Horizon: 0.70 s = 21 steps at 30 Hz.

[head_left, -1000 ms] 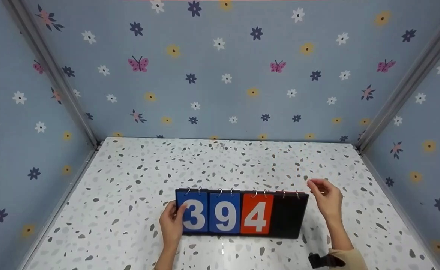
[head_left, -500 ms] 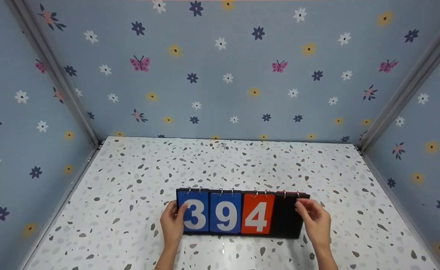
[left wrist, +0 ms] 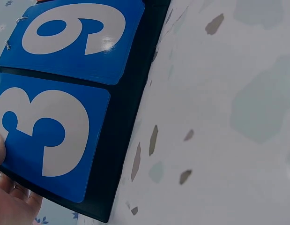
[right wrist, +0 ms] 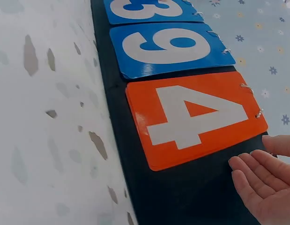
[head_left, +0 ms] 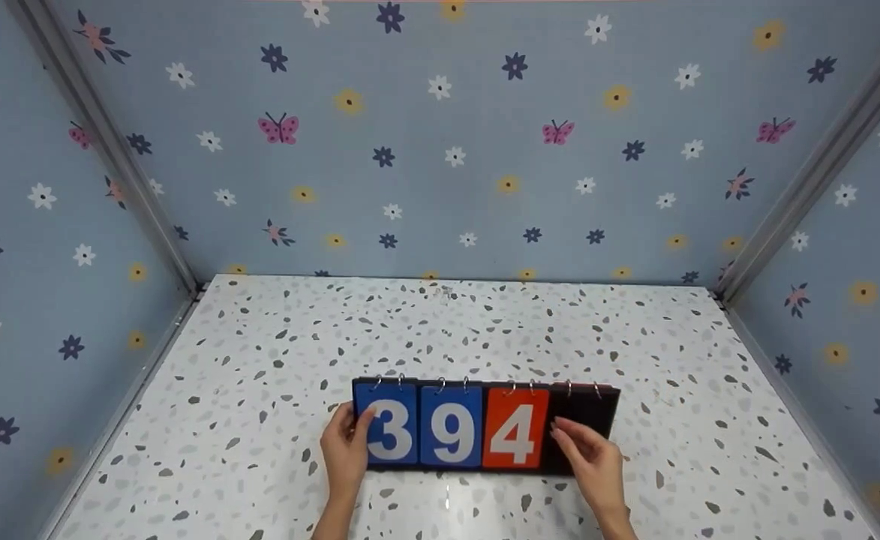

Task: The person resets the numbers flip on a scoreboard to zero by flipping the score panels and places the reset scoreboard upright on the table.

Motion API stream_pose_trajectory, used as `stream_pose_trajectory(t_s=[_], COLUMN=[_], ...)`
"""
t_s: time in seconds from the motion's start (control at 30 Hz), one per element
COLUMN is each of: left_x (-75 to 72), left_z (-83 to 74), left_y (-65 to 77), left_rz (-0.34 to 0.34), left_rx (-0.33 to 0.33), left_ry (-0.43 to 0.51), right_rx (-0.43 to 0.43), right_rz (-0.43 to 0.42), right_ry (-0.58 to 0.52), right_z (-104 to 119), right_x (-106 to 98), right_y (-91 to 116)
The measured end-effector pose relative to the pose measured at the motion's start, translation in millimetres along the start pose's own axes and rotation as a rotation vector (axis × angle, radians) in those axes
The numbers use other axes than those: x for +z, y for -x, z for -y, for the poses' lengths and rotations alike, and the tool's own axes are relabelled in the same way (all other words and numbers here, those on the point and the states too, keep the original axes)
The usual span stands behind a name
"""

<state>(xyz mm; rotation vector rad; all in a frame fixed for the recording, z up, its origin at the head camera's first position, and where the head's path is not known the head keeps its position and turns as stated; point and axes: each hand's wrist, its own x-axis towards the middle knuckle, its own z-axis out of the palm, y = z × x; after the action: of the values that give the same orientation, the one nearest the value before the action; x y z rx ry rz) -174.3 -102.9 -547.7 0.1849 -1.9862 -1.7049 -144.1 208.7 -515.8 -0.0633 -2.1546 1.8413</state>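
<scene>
A black flip scoreboard (head_left: 545, 471) stands tilted on the table, with number cards on metal rings along its top edge. Two blue cards show a 3 (head_left: 391, 429) and a 9 (left wrist: 72, 70); a red card (right wrist: 191, 117) shows a 4. At the right end a bare black panel (head_left: 578, 412) is seen. My left hand (head_left: 346, 446) grips the left end, thumb on the front over the 3 card and fingers behind. In front of the black panel is my right hand (head_left: 597, 461), beside the red card, fingers loosely bent and holding nothing. Whether its fingertips touch the panel I cannot tell.
The speckled white table (head_left: 440, 322) extends around the scoreboard. Blue walls with flowers and butterflies (head_left: 440, 150) enclose it at the back and both sides, with grey metal strips (head_left: 777, 165) at the corners.
My right hand has come from right of the scoreboard, past its upper right corner, leftward and down to the black panel. The left hand and the cards stay as they were.
</scene>
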Motion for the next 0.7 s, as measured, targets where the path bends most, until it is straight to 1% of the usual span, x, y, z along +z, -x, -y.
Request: stream_pose_trajectory(t_s=[0.2, 0.37, 0.47, 0.53, 0.63, 0.7], left_x=[-0.5, -0.5, -0.8, -1.8, -3.0, -3.5], left_z=[0.0, 1.4, -0.8, -8.9, -22.9, -30.7], left_y=[0.4, 0.4, 0.6, 1.9, 4.0, 5.4], left_rz=[-0.001, -0.006, -0.008, -0.002, 0.002, 0.002], left_rx=[0.006, 0.007, 0.010, 0.026, 0.032, 0.042], left_ry=[0.019, 0.017, 0.016, 0.010, 0.013, -0.006], right_rx=[0.054, 0.058, 0.062, 0.065, 0.061, 0.056], right_rz=[0.033, 0.037, 0.031, 0.022, -0.009, -0.032], right_ry=[0.003, 0.038, 0.067, 0.087, 0.113, 0.135], right_z=[-6, -9, -11, -13, -14, -13], right_x=[9, 14, 18, 20, 22, 23], right_y=[4, 4, 3, 3, 2, 1])
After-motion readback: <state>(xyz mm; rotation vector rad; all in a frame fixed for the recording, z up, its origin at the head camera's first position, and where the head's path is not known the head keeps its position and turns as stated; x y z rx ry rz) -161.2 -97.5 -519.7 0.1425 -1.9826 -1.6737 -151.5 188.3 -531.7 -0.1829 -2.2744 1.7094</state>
